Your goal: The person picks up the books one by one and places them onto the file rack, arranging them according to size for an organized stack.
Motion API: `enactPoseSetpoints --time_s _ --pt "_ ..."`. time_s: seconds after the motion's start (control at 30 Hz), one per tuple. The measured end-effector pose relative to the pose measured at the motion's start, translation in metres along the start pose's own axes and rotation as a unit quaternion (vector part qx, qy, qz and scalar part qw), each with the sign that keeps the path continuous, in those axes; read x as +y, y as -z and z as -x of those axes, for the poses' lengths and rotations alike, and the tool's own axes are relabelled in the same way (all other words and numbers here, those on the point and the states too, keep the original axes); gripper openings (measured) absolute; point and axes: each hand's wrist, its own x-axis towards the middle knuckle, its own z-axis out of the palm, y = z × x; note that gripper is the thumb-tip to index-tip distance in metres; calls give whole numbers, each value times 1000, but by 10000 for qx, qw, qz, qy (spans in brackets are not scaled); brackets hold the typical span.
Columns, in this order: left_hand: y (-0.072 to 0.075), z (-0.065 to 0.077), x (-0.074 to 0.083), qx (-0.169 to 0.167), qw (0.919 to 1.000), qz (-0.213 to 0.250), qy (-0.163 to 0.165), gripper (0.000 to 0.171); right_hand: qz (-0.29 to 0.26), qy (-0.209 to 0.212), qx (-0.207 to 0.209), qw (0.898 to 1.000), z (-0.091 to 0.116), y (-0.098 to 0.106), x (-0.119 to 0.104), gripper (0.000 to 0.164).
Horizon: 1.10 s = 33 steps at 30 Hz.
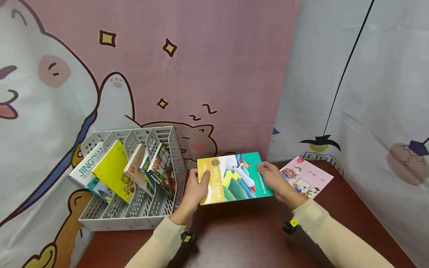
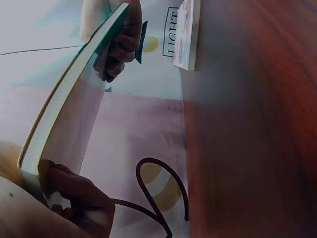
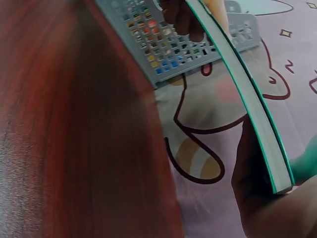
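Note:
Both hands hold up one paperback book (image 1: 234,178) with a yellow, white and green illustrated cover, above the table. My left hand (image 1: 195,188) grips its yellow end, thumb on the cover and fingers curled beneath, as the left wrist view shows. At the green end my right hand (image 1: 273,180) pinches the book the same way. The pages (image 3: 252,106) are closed and bow slightly in the right wrist view. Behind the right hand, a pink picture book (image 1: 310,176) lies flat on the table.
To the left stands a grey slotted file rack (image 1: 117,223), its compartments holding several leaning books, among them a yellow book (image 1: 114,169) and a white-and-teal one (image 1: 88,167). The reddish-brown table (image 1: 241,238) meets a printed cloth backdrop (image 1: 218,74) at its back edge.

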Motion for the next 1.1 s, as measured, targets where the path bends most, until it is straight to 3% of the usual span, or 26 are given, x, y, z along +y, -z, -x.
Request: enactPoseSetpoints --time_s 0.17,0.43,0.6,0.73,0.83,0.93,1.1 --pt "3 2 -6 -3 9999 103 -65 40 41 143 18 9999 -2 -5 9 44" --pt "11 -7 -7 -388 9988 153 247 52 266 376 82 9989 -2 2 6 45" --pt "16 -15 -8 -431 9990 -73 -42 47 300 264 -401 9984 -7 11 4 43" --pt "23 -23 -10 -1020 9939 -407 -110 38 527 125 -819 9952 -11 23 2 43" --pt "28 -29 -11 -1750 9829 -567 -73 40 843 -13 -1055 9908 -12 32 0 44" --pt "29 -34 -8 -2587 9641 -606 -10 44 1064 -157 -1235 9865 -12 39 -2 47" --pt "17 -36 -3 -3981 9163 -365 238 46 1172 -187 -1569 9805 -16 40 -4 50"
